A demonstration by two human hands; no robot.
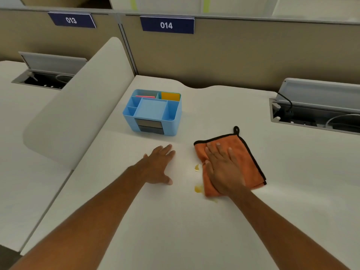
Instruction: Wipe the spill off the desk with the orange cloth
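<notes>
Orange cloth (245,152) pressed flat on the white desk (175,230) under the right hand (224,170).
Right fingers extended, slightly apart, palm down on the folded cloth; yellow spill (198,189) lies just left of it. Left hand (160,164) rests flat on the desk, fingers together, thumb splayed, near a blue organiser (153,112).

We note the cloth (243,152) is orange with a black edging and a black hanging loop, and the spill (198,189) beside it is amber-yellow on the off-white desk (175,221). The organizer (153,112) is light blue with dark grey drawer fronts, holding a yellow card and a pink strip. The partition (233,55) is tan, carrying navy labels (167,25) with white numerals.
</notes>
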